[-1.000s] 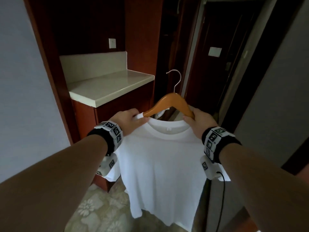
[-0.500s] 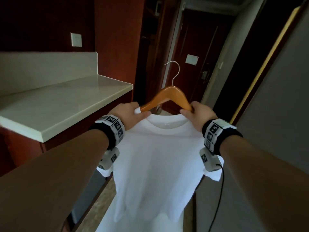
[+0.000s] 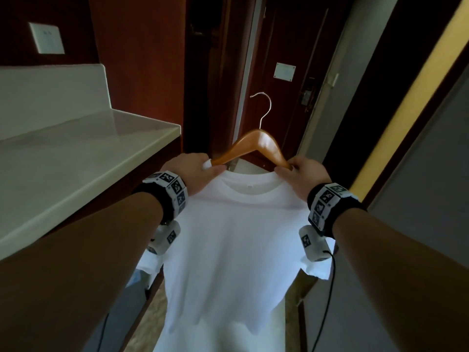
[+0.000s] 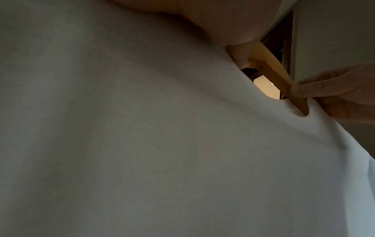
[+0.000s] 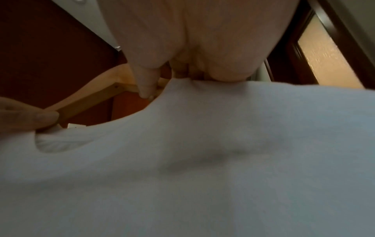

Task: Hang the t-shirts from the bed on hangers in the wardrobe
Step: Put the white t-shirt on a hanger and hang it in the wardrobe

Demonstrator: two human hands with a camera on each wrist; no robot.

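**White t-shirt held up on a wooden hanger**

The left hand and right hand each keep a pinching grip on a shoulder of the white t-shirt over the wooden hanger. Its small neck label is unreadable. A pale table stands left.

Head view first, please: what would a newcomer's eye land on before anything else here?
First the white t-shirt, hanging in the centre on a wooden hanger with its metal hook free in the air. The left hand and right hand each grip one shoulder of the shirt over a hanger end. A pale countertop runs along the left, and a dark wooden door stands ahead.
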